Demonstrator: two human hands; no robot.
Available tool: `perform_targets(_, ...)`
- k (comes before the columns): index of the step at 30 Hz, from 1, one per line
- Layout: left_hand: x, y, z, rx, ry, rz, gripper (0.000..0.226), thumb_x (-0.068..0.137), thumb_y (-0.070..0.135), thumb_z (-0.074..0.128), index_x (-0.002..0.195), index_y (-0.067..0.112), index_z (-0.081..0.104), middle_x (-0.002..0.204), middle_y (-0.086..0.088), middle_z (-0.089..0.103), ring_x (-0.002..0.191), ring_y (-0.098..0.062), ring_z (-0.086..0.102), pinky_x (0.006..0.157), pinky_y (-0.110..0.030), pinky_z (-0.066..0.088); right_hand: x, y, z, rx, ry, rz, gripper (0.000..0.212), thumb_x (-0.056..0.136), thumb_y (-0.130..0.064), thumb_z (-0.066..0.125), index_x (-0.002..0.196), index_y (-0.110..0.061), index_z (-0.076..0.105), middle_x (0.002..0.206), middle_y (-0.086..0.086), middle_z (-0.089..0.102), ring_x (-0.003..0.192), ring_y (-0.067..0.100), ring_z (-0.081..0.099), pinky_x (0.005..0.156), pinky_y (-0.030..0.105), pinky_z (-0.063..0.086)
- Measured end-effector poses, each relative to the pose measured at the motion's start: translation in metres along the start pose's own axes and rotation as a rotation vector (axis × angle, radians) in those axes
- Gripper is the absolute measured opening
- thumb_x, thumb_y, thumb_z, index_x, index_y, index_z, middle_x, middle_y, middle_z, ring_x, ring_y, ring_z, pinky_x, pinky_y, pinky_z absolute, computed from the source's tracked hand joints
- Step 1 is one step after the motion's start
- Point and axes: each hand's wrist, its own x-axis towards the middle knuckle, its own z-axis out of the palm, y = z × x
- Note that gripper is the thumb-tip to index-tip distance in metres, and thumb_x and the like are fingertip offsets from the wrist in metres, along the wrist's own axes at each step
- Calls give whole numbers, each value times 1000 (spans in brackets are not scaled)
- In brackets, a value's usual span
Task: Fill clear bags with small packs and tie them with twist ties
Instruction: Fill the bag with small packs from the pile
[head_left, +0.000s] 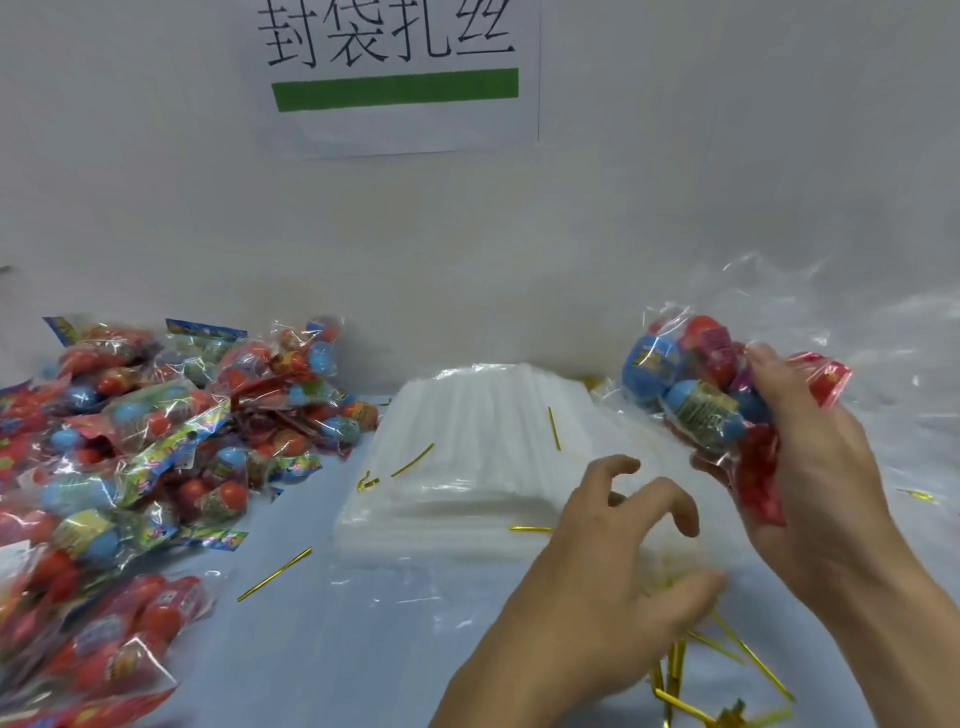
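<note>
Nearest me, a scatter of gold twist ties (727, 670) lies on the tabletop (322, 649) at the lower right. My left hand (613, 561) hovers just above them, its grip apart, fingers loosely curled and holding nothing; whether the thumb touches a tie I cannot tell, since that spot is blurred. A little farther, my right hand (815, 457) has its grip clamped round a filled clear bag (696, 384) of blue and red small packs, held up off the tabletop, its mouth flaring open toward the wall.

I judge the filling of this bag done and the tying step in hand. Next I would need to pinch one single tie out of the tangle, gather the bag's neck tight in the right hand, and wrap above the packs.

Beyond lies the stack of empty clear bags (467, 457) with stray ties on it, and far left the heap of packs (156, 431).
</note>
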Motion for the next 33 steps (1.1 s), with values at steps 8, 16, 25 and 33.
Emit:
perform_targets(8, 6, -12, 0, 253, -53, 38, 71, 98, 41, 55, 157, 34, 17, 162, 24, 7, 143, -5, 13, 119, -29, 24, 1, 11, 6, 36, -65, 33, 34, 72, -46, 69, 91, -18, 69, 89, 7, 74, 79, 23, 74, 54, 26, 57)
perform_targets(16, 4, -9, -1, 5, 64, 19, 16, 90, 36, 66, 105, 43, 65, 149, 29, 23, 134, 12, 27, 103, -14, 36, 0, 15, 9, 43, -95, 76, 53, 70, -50, 70, 104, -9, 67, 100, 19, 68, 83, 29, 69, 61, 32, 56)
perform_targets(25, 9, -19, 0, 193, 46, -9, 72, 96, 34, 59, 157, 27, 20, 159, 20, 16, 140, 2, 15, 111, -7, 11, -1, 11, 6, 133, -143, 112, 44, 77, -47, 63, 103, -14, 72, 97, 8, 75, 77, 17, 74, 54, 22, 56)
perform_targets(33, 10, -23, -20, -98, 714, -199, 26, 84, 38, 74, 107, 26, 69, 101, 24, 63, 99, 11, 57, 83, -12, 48, -3, 0, -1, 220, -71, 77, 47, 98, -45, 49, 61, -38, 76, 84, -13, 77, 77, 6, 75, 59, 14, 54)
